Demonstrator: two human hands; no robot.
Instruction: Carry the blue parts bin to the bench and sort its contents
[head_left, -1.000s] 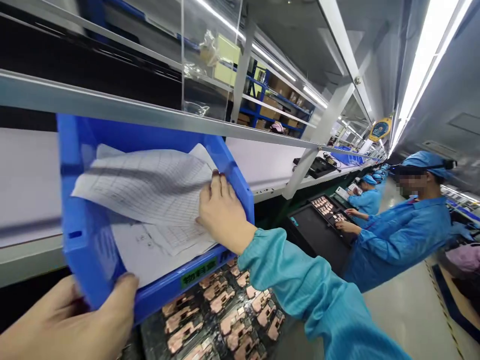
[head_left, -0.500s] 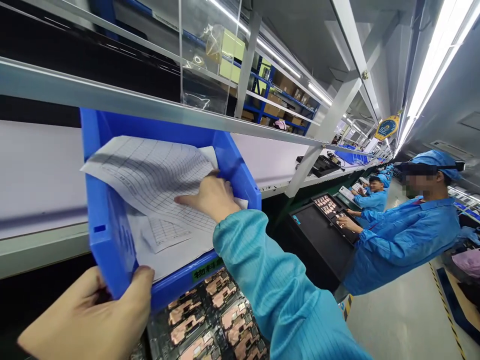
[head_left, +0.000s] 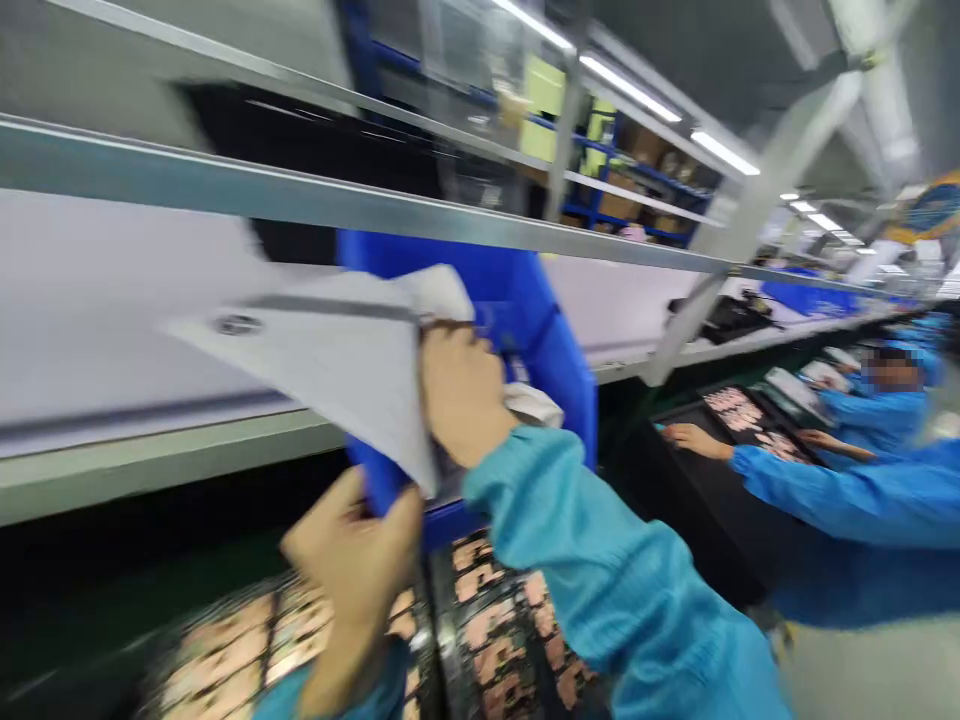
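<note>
A blue plastic bin [head_left: 564,365] sits tilted at the shelf's edge, its far end under the metal rail. My left hand [head_left: 356,560] is closed on the bin's near left corner, thumb on the inner side. Inside the bin, my right hand [head_left: 461,390] grips paper sheets [head_left: 330,350] by their right side. The sheets are lifted and folded over to the left, past the bin's wall, with a dark printed mark at the far corner. A crumpled white piece [head_left: 534,403] lies right of my right hand. Motion blurs much of the view.
Trays of pink and black parts [head_left: 495,640] lie below the bin. A metal rail [head_left: 420,215] crosses above it. On the right, a co-worker's hand [head_left: 697,440] rests at a black surface beside another parts tray [head_left: 735,410]. A slanted white post [head_left: 690,325] stands between.
My right hand has gone from lying on the papers to gripping them, and the sheets are now raised and turned leftward. The view has swung, so the bin appears further right.
</note>
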